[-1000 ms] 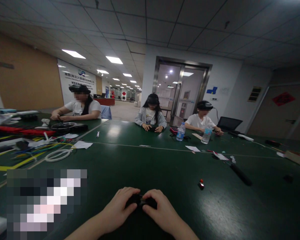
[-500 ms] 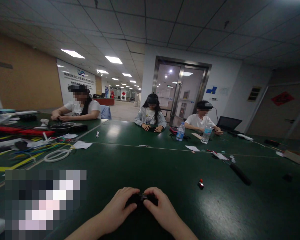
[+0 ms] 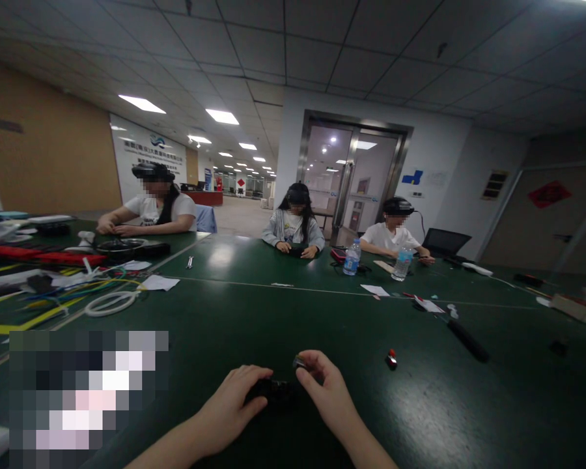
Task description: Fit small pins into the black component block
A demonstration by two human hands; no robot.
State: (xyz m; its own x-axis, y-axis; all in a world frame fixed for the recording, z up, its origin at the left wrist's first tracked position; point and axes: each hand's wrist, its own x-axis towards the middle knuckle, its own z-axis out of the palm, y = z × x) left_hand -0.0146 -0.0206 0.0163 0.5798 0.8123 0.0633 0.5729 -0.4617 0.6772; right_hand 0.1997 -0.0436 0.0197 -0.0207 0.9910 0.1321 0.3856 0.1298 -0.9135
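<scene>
My left hand (image 3: 232,407) rests on the green table (image 3: 283,319) near its front edge, fingers curled round a small black object (image 3: 273,391) that lies between my hands. My right hand (image 3: 325,391) is raised a little above that object, its thumb and fingers pinched on a tiny grey piece (image 3: 299,361). What the black object is, I cannot make out in the dim light.
A small red item (image 3: 392,358) and a black cylinder (image 3: 466,339) lie to the right. Coloured cables and a white coil (image 3: 110,303) are at the left. Three people sit along the far side, with two water bottles (image 3: 352,257) and a laptop (image 3: 446,242).
My right hand has lifted off the black object and pinched a small grey piece above it. My left hand has stayed in place on the object.
</scene>
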